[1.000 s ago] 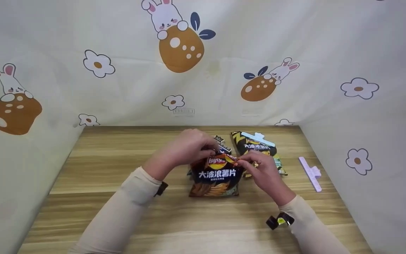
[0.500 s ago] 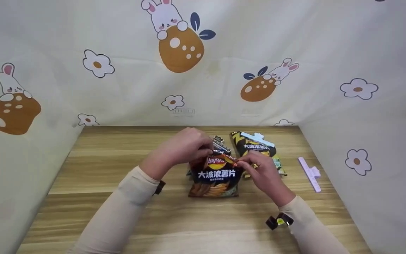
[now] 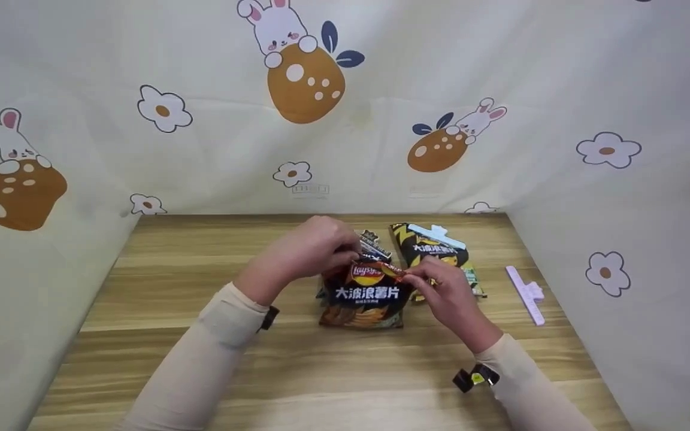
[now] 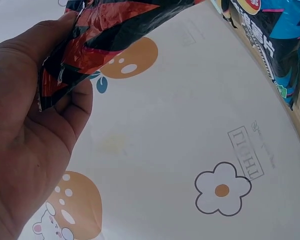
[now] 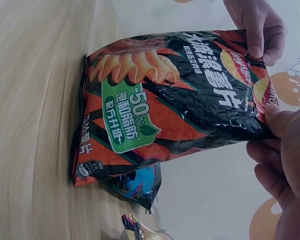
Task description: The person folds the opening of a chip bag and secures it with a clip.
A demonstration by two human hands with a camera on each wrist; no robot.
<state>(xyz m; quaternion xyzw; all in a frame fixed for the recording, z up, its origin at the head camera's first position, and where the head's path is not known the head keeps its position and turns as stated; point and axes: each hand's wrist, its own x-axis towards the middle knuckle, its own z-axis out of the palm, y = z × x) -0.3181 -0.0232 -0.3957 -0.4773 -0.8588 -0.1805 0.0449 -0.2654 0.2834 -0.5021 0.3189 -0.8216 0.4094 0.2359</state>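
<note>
A black and red-orange chip bag stands upright over the table, its top edge folded forward in a narrow strip. My left hand pinches the bag's top left corner, thumb against fingers; the left wrist view shows that corner of the chip bag between them. At the top right corner, my right hand pinches the fold between thumb and fingers. Seen from the right wrist, the bag's front faces the camera, and its lower end is close to the wood.
Behind it is a blue and black chip bag, partly hidden, with a clip at its top. A black and yellow chip bag with a light blue clip lies back right. A lilac clip lies on the wooden table.
The bag's lower edge has risen slightly. My left hand has shifted a little left; both hands keep their pinch on the top corners.
</note>
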